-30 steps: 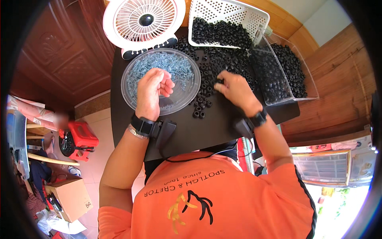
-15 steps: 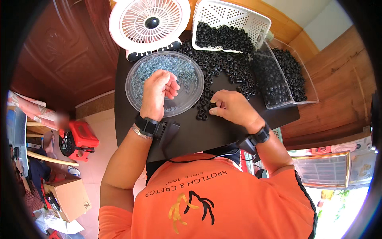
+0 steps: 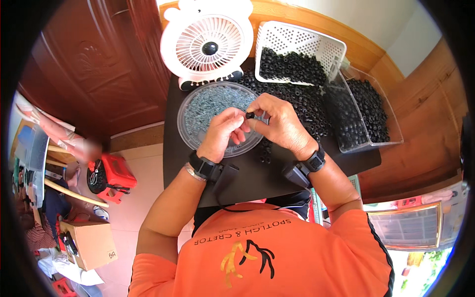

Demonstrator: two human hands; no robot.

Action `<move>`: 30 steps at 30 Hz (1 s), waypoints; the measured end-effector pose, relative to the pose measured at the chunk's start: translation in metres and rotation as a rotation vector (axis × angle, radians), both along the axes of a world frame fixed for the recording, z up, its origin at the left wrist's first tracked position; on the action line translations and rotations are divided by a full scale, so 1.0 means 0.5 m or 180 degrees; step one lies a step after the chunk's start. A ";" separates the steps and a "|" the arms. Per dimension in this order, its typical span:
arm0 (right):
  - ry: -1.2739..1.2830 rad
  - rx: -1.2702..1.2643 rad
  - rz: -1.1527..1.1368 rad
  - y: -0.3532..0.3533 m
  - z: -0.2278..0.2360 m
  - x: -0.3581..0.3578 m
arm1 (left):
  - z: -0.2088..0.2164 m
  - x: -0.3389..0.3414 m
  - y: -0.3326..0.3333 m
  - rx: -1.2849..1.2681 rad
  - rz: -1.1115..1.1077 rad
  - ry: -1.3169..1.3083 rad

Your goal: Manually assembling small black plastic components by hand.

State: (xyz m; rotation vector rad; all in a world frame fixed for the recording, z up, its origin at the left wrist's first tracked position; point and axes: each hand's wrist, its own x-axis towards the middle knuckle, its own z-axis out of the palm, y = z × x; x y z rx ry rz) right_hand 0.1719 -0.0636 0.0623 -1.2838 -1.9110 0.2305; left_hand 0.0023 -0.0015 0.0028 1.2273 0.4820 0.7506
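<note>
Between the thumb and fingers of my right hand [image 3: 281, 123] is a small black ring-shaped part [image 3: 250, 115]. My left hand [image 3: 220, 134] meets it there, fingers curled and thumb pressed in; whatever those fingers hold is too small or hidden to make out. Both hands are over the near right side of a round transparent tray [image 3: 184, 129], in which lie many tiny bluish see-through pieces [image 3: 210, 101]. Just beyond my right hand, a heap of the same black parts [image 3: 309, 111] spreads over the dark table [image 3: 185, 171].
A white perforated basket [image 3: 302, 35] and a transparent bin [image 3: 383, 141], both holding black parts, stand at the back right. A white fan [image 3: 210, 48] is behind the tray. On the floor at left are a red stool [image 3: 116, 173] and a cardboard box [image 3: 91, 245].
My right hand has lifted a black part from the heap and brought it left to my left hand. The whole view has shifted slightly.
</note>
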 end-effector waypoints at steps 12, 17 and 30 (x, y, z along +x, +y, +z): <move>0.0661 0.0258 0.0344 0.042 -0.043 -0.032 | -0.013 -0.009 0.012 -0.0223 0.0038 -0.0586; 0.0833 0.0549 0.0403 0.051 -0.068 -0.027 | -0.012 -0.002 0.010 -0.0241 0.0064 -0.0538; -0.0363 -0.0910 -0.0145 0.033 -0.035 0.054 | 0.000 -0.031 0.043 -0.0224 0.0857 -0.0526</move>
